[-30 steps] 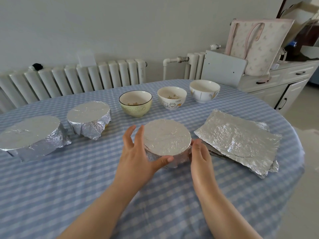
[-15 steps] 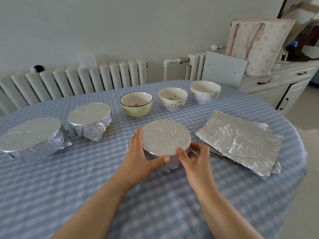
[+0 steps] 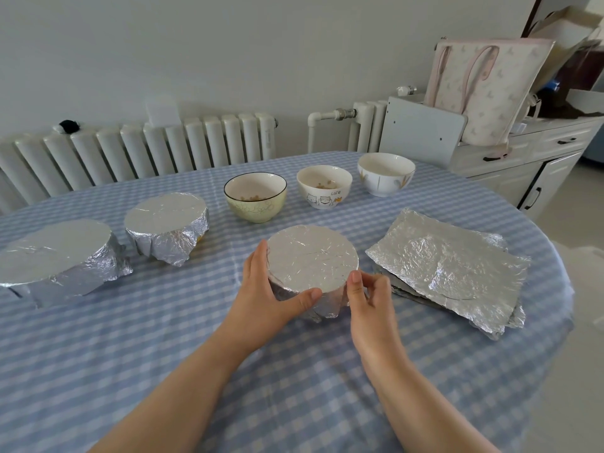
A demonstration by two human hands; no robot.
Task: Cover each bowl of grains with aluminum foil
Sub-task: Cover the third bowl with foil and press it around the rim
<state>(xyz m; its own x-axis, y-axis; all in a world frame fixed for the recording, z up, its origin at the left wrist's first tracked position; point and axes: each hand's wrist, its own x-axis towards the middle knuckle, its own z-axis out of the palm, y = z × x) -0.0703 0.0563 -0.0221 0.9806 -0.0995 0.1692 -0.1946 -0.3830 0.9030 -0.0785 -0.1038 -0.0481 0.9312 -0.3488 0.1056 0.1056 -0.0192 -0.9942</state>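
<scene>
A foil-covered bowl [image 3: 310, 256] stands mid-table. My left hand [image 3: 268, 295] grips its left side, thumb along the front. My right hand [image 3: 369, 299] holds its right side, thumb against the rim and fingers curled on the foil skirt. Two more foil-covered bowls, a larger one [image 3: 55, 253] and a smaller one [image 3: 166, 220], sit to the left. Behind stand three uncovered bowls: a yellow-green bowl [image 3: 255, 197] and a white cat-print bowl [image 3: 323, 186], each with a few grains, and a white bowl [image 3: 385, 173] whose contents I cannot see. A stack of foil sheets [image 3: 447, 266] lies at the right.
The round table [image 3: 163, 348] wears a blue checked cloth; its edge curves away at the right. A white radiator [image 3: 147, 152] runs along the back wall. A white cabinet [image 3: 529, 158] with a pink-handled bag [image 3: 487, 86] stands at the back right.
My right hand slid from flat beside the bowl to curl against its right front rim. My left hand stays on the bowl's left side.
</scene>
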